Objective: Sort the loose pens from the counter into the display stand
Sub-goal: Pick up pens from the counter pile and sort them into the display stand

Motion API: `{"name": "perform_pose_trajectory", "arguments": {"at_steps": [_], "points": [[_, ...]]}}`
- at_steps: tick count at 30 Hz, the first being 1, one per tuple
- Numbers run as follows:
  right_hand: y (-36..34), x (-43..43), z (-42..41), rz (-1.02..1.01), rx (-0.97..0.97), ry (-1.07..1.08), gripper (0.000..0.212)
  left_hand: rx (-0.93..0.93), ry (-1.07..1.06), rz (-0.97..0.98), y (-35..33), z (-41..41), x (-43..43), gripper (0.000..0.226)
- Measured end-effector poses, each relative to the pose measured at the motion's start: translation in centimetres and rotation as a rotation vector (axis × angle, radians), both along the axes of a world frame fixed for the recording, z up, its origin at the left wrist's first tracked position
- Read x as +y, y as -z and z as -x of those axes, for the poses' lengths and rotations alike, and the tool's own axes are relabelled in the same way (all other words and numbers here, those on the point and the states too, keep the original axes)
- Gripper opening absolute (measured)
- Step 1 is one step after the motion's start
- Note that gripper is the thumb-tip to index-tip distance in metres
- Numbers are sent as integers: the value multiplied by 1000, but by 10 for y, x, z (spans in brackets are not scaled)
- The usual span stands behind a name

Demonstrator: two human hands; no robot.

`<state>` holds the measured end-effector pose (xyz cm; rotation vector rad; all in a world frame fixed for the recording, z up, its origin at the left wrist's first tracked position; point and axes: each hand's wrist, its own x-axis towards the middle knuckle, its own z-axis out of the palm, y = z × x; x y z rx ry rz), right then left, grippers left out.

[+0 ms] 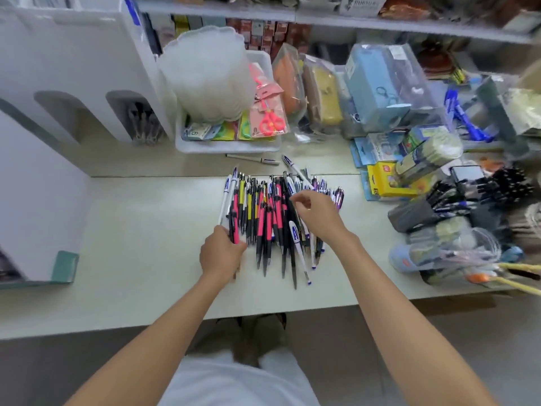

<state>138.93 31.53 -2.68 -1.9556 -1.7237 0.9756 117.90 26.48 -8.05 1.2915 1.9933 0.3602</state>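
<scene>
A: Where do the loose pens (272, 218) lie?

B: In one heap on the pale counter (146, 244), mid-frame, barrels mostly parallel: pink-and-black, yellow-and-black, white with blue print, and a few purple at the right edge. Two stray pens (253, 159) lie apart behind the heap, near the white tray (228, 146).

A: And the hands?

B: The left hand (222, 253) sits at the heap's near-left corner, fingers curled around a small bundle of pens, one pink-and-black, one white. The right hand (317, 213) hovers over the heap's right half, thumb and forefinger pinched close over the dark barrels; whether a pen is actually gripped cannot be told.

A: Where is the display stand (73, 77)?

B: Far left, white, with arched openings; dark pens show in the rightmost opening (140, 124). A bare stretch of counter separates it from the heap.

A: What crowds the work area?

B: Behind the heap, the tray holds a stack of translucent plastic lids (205, 80) and packaged pink scissors (270, 118). To the right, bagged pencil cases (377, 89), a yellow box (386, 178) and bundles of dark pens (456, 197) press up to the heap's right side.
</scene>
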Motion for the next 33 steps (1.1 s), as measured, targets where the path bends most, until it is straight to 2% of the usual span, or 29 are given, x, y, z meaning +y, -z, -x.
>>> {"name": "perform_pose_trajectory", "arguments": {"at_steps": [2, 4, 6, 8, 10, 12, 14, 16, 18, 24, 29, 33], "points": [[1, 7, -3, -8, 28, -28, 25, -59, -71, -32, 1, 3, 5, 12], [2, 14, -7, -29, 61, -24, 27, -96, -119, -145, -1, 12, 17, 10], [5, 18, -11, -78, 84, 14, 28, -109, -229, -238, -2, 20, 39, 16], [11, 22, -13, -98, 79, 23, 28, -134, -300, -245, 1, 20, 64, 22], [20, 22, -12, -95, 66, 6, 28, -115, -234, -205, 7, 10, 81, 25], [29, 21, -12, -107, 65, 9, 29, -62, -150, -95, 15, -3, 89, 42], [38, 21, -12, -150, 40, 9, 31, -37, -101, 20, 15, -19, 84, 68], [45, 19, -12, -145, -20, -35, 40, -31, -90, 47, 12, -33, 76, 93], [50, 16, -10, -86, -59, -100, 54, 1, -113, 28, 12, -43, 73, 103], [73, 13, -7, -56, -146, -158, 70, 30, -181, -3, 14, -53, 72, 71], [76, 13, -4, -78, -200, -149, 70, -29, -225, 16, 6, -48, 75, 55], [80, 13, -3, -84, -236, -147, 68, 56, -194, -60, 6, -46, 68, 36]]}}
